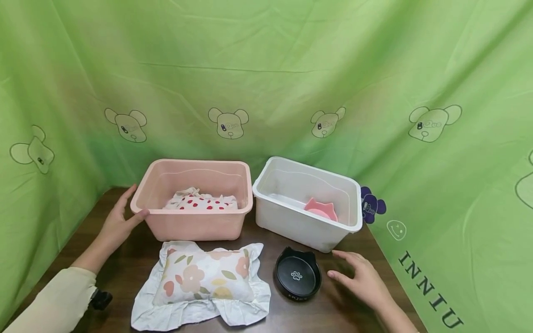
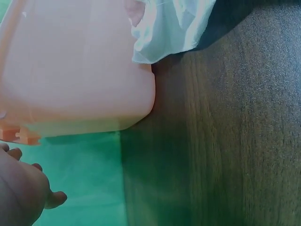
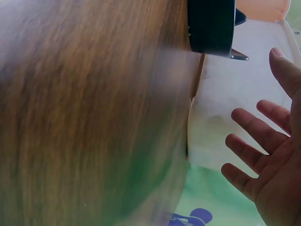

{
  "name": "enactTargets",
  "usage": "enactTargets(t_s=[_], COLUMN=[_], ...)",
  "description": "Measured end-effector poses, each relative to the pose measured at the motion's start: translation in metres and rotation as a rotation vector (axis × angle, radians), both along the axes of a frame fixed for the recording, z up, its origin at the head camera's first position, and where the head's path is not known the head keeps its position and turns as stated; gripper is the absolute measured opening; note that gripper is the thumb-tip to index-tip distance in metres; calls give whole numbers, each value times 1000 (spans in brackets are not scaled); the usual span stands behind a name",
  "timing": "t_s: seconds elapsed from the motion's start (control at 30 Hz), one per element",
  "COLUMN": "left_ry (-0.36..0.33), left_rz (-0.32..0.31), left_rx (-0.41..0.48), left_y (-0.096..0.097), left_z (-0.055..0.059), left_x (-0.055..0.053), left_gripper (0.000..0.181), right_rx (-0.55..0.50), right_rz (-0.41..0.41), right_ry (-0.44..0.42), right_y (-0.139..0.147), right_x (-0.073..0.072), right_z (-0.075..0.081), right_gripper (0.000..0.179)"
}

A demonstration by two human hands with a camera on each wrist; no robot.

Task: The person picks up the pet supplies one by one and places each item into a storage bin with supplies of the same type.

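Observation:
At the left end of the pink bin (image 1: 195, 225) is my left hand (image 1: 118, 223), fingers extended and the thumb tip right at the rim. In the left wrist view the left hand (image 2: 23, 188) shows relaxed fingers beside the bin's wall (image 2: 80, 70). A white cloth item with red spots (image 1: 208, 202) lies inside the pink bin. My right hand (image 1: 361, 280) is spread just right of a black cat-eared pet bowl (image 1: 296, 275) with a paw print. In the right wrist view the right hand (image 3: 277, 155) has its fingers apart and holds nothing.
Beside the pink bin stands a white bin (image 1: 295, 222) with a pink cat-eared bowl (image 1: 320, 209) inside. A small ruffled floral pillow (image 1: 208, 277) lies in front on the dark wooden table (image 1: 333, 319). Green curtains (image 1: 266, 69) surround the back and sides.

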State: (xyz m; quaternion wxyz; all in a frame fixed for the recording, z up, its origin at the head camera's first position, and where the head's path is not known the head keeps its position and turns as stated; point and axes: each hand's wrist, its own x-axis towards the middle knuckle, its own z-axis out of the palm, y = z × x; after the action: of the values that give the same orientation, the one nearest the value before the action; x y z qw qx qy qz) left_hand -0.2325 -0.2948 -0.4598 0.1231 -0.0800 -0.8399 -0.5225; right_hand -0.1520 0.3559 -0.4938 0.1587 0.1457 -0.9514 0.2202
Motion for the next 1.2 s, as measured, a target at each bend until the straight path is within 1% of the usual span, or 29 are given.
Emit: enactTargets(t_s=[0.17, 0.43, 0.63, 0.7, 0.77, 0.9, 0.97, 1.03, 1.2], left_ry=[1, 39, 43, 53, 68, 88, 89, 89, 88], left_rz=[2, 22, 29, 21, 1, -79, -106, -113, -104], left_rx=[-2, 5, 49, 77, 125, 262, 315, 346, 374], left_y=[1, 7, 12, 15, 17, 23, 25, 27, 29], left_z=[0, -1, -6, -7, -8, -9, -10, -10, -11], left_x=[-1, -2, 0, 0, 0, -1, -1, -1, -1], left_gripper=[87, 83, 81, 80, 79, 78, 78, 77, 76], right_rx=[-7, -37, -58, -66, -80, -95, -92, -89, -98], right_rz=[-1, -3, -2, -1, 5, 10, 16, 26, 35], right_ry=[-5, -27, -66, -74, -83, -97, -107, -114, -131], right_y=[-6, -15, -22, -24, -27, -30, -32, -35, -39], right_x=[-4, -14, -19, -20, -22, -25, -28, -30, -38], right_z=[-2, -7, -8, -8, -7, -7, -8, -9, -11], right_gripper=[56, 55, 52, 51, 50, 48, 45, 43, 36])
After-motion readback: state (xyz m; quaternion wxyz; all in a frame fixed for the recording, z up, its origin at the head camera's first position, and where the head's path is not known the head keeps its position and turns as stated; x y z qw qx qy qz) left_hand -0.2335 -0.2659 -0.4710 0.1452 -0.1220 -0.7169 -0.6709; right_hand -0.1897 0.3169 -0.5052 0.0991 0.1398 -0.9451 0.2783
